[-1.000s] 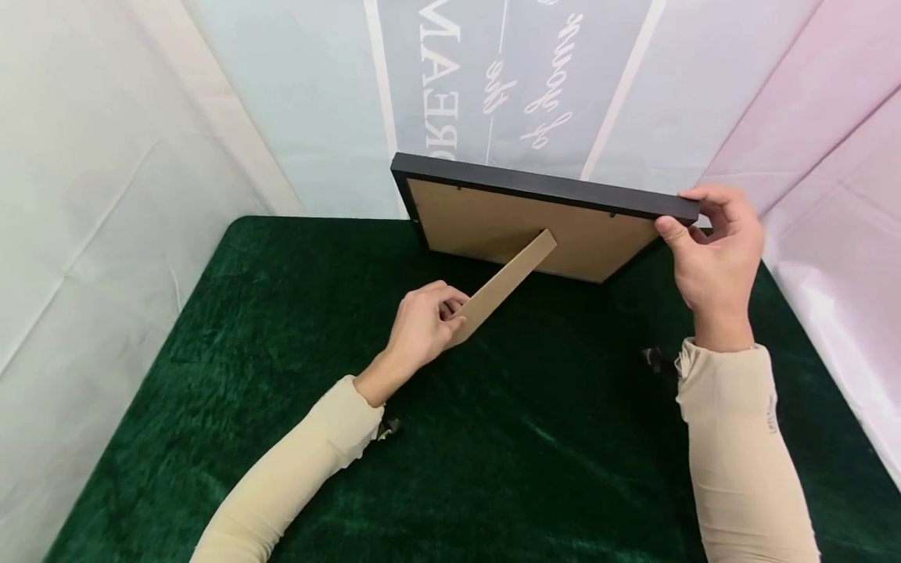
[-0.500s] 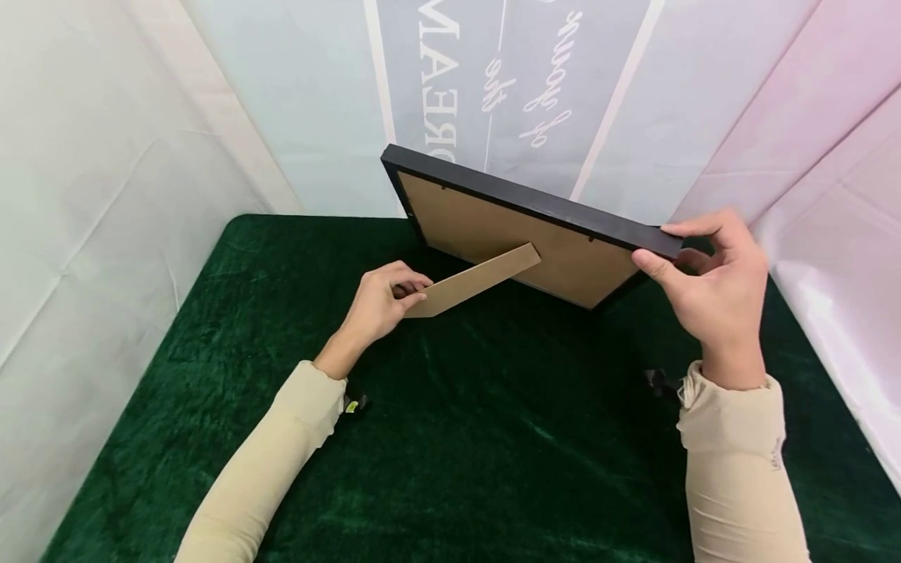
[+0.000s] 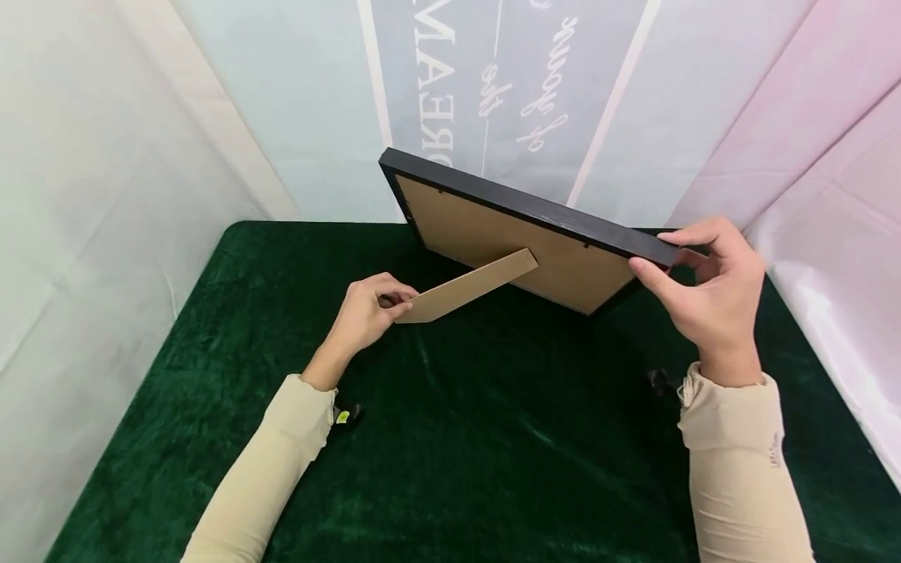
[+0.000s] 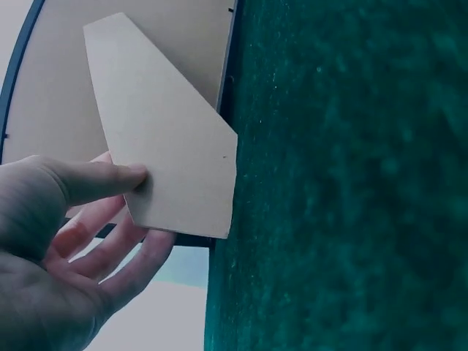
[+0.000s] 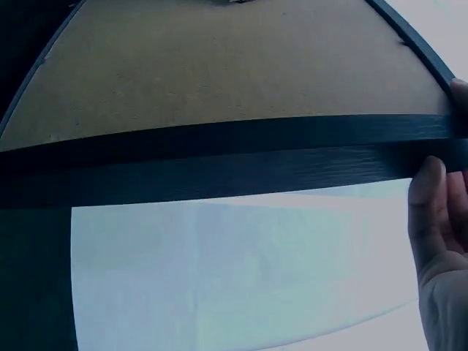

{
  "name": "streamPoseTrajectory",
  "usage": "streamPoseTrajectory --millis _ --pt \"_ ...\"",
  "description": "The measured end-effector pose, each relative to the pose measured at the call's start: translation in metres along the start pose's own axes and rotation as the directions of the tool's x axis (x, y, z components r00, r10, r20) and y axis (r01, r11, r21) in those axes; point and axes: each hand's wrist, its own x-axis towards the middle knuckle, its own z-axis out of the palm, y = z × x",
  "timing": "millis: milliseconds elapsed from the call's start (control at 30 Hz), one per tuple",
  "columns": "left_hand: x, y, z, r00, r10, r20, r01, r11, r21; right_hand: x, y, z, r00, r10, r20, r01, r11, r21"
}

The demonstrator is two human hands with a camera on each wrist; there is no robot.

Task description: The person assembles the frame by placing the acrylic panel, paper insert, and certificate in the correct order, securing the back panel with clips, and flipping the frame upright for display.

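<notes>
A black picture frame point(image 3: 521, 199) stands tilted on the table with its brown backing board point(image 3: 457, 215) toward me. From the middle of that board a flat cardboard easel leg point(image 3: 472, 288) sticks out to the left. My left hand point(image 3: 366, 311) pinches the leg's free end; in the left wrist view the thumb lies on its face and the fingers are behind it. At the upper right corner my right hand point(image 3: 718, 293) grips the frame, thumb on the near side and fingers over the top edge. The frame's front is hidden.
Dark green velvety cloth point(image 3: 457, 438) covers the table. Behind its far edge hangs a pale printed backdrop point(image 3: 493, 86) with mirrored lettering, and white fabric point(image 3: 105, 195) rises at the left. A small dark device sits at each wrist.
The frame has turned, its right end coming nearer to me. My left hand has swung the easel leg to the left, and my right hand has followed the frame's corner down and closer.
</notes>
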Motion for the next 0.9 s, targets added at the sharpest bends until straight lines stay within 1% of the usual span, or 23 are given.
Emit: streamPoseTrajectory --millis 33,200,267,333,367,433,500,567,633,700,767,867,900 --pt "0.000 0.000 0.000 1.000 0.002 -0.009 -0.002 1.000 -0.001 -0.001 0.000 0.002 1.000 -0.011 -0.016 0.011 1.000 0.022" --pt "0.002 0.002 -0.003 0.997 0.019 -0.077 -0.019 1.000 0.003 -0.004 -0.008 0.010 0.997 -0.052 -0.062 0.054 0.998 0.023" --pt "0.002 0.003 -0.006 0.995 0.027 -0.098 -0.026 1.000 0.012 -0.006 -0.014 0.016 0.995 -0.065 -0.072 0.065 0.998 0.004" --pt "0.003 0.002 -0.009 0.993 0.026 -0.116 -0.023 0.999 0.027 -0.010 -0.020 0.022 0.995 -0.078 -0.066 0.077 0.997 -0.019" --pt "0.003 0.000 -0.010 0.992 0.020 -0.125 -0.016 0.999 0.032 -0.012 -0.022 0.025 0.995 -0.082 -0.055 0.081 0.996 -0.033" --pt "0.004 -0.003 -0.014 0.989 0.002 -0.146 0.003 0.999 0.035 -0.017 -0.027 0.030 0.996 -0.086 -0.009 0.085 0.993 -0.077" --pt "0.004 -0.007 -0.017 0.986 -0.019 -0.168 0.025 0.999 0.035 -0.020 -0.031 0.034 0.994 -0.088 0.060 0.094 0.990 -0.106" --pt "0.005 -0.012 -0.020 0.982 -0.032 -0.187 0.038 0.999 0.027 -0.022 -0.033 0.036 0.985 -0.087 0.146 0.103 0.989 -0.108" --pt "0.006 -0.016 -0.022 0.980 -0.035 -0.196 0.040 0.999 0.019 -0.022 -0.033 0.034 0.966 -0.101 0.240 0.121 0.990 -0.070" --pt "0.006 -0.019 -0.023 0.980 -0.037 -0.196 0.040 0.999 0.010 -0.021 -0.032 0.030 0.933 -0.120 0.339 0.142 0.989 -0.040" --pt "0.006 -0.022 -0.024 0.981 -0.039 -0.192 0.040 0.999 0.002 -0.018 -0.028 0.025 0.889 -0.145 0.434 0.175 0.984 -0.030" --pt "0.004 -0.023 -0.024 0.981 -0.044 -0.189 0.045 0.999 -0.001 -0.015 -0.021 0.020 0.808 -0.181 0.561 0.237 0.971 -0.028" --pt "0.004 -0.024 -0.025 0.981 -0.046 -0.189 0.046 0.999 -0.001 -0.015 -0.019 0.020 0.786 -0.191 0.588 0.251 0.968 -0.020"
